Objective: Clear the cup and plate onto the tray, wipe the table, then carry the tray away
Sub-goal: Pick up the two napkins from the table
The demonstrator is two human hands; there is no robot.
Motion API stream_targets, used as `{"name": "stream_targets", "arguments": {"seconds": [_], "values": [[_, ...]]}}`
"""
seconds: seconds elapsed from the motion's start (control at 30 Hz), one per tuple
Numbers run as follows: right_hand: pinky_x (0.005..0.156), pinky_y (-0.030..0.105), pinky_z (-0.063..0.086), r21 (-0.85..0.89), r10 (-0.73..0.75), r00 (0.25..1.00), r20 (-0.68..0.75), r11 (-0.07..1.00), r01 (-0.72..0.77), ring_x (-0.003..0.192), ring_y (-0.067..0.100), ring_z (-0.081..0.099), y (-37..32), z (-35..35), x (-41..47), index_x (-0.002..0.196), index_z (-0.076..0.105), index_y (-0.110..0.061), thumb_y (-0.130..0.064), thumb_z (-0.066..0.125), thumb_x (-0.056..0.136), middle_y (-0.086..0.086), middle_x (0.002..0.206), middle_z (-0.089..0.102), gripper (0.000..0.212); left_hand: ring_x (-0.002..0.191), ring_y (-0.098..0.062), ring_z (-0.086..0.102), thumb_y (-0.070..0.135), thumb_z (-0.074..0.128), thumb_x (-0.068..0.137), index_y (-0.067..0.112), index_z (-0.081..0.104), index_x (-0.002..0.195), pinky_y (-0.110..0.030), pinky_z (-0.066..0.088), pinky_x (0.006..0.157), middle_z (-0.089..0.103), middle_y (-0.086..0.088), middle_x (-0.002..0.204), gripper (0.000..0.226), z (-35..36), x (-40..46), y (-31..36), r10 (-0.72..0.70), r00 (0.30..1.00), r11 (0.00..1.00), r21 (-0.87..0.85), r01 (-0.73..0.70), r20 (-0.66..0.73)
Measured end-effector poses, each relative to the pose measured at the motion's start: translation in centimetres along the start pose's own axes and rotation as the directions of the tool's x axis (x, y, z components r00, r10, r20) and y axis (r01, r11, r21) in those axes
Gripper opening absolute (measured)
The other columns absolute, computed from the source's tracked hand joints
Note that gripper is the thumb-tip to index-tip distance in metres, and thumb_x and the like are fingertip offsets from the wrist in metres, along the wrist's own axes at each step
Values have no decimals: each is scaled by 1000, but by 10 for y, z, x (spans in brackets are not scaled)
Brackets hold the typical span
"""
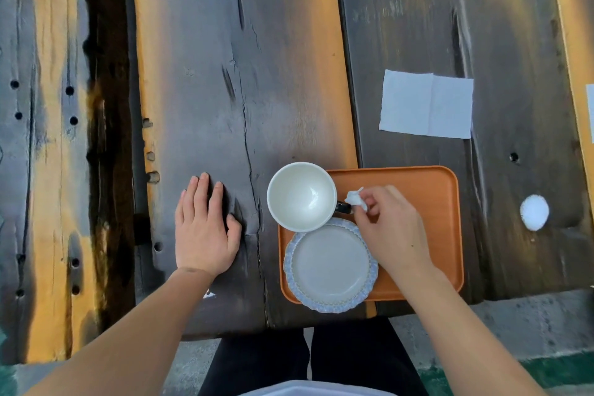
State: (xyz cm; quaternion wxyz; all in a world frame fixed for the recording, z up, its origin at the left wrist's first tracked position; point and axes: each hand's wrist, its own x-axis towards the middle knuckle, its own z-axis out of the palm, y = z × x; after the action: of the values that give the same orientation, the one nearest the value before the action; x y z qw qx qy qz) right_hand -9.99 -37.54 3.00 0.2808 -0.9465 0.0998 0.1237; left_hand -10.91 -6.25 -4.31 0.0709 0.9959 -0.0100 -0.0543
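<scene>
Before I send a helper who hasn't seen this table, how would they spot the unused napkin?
Start at the orange tray at the table's near edge. Look just past its far right corner: the flat napkin lies alone on the dark planks. Unlike the crumpled wad pinched in the right hand, it is a smooth white rectangle with one fold line.

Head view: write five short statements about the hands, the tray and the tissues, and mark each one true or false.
1. The white ceramic cup and the blue-rimmed round plate sit on the orange plastic tray. True.
2. The right hand is empty. False: it pinches a crumpled white tissue over the tray.
3. The left hand lies flat on the dark wooden table. True.
4. The flat white napkin lies on the tray. False: it lies on the table beyond the tray.
5. The cup holds coffee. False: it looks empty.
</scene>
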Motion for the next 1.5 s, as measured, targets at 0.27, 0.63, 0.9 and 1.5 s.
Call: {"name": "stream_targets", "arguments": {"seconds": [0.27,0.63,0.9,1.5], "values": [[57,37,54,-1,8,999,-36,1000,-8,75,10,56,1,12,11,103,66,-23,-23,68,89,-10,93,56,14,152,-38,23,36,35,94,5,40,147,-47,16,125,32,-21,161,61,1,-1,2,-12,1000,1000,-7,12,5],[58,37,54,-2,28,999,-36,1000,-28,75,12,56,1,17,14,101,65,-20,-23,70,89,-8,94,54,13,153,-38,23,37,34,95,6,40,147,-50,19,124,32,-21,162,61,1,-1,0,-14,1000,1000,-19,14,12],[60,40,54,30,48,999,22,998,-49,78,16,60,0,2,-6,116,58,-27,-31,67,90,-6,103,51,28,152,-37,23,36,34,95,6,40,148,-47,17,124,32,-21,161,61,-1,-7,0,-4,999,999,-33,5,54],[69,27,46,206,688,625,370,595,-777,78,16,62,140,-3,-296,86,63,-17,-26,60,86,-2,84,68,10,86,-25,62,11,55,101,11,51,103,-38,49,83,65,-8,93,4,-43,-178,102,-202,669,721,-354,596,715]]}}
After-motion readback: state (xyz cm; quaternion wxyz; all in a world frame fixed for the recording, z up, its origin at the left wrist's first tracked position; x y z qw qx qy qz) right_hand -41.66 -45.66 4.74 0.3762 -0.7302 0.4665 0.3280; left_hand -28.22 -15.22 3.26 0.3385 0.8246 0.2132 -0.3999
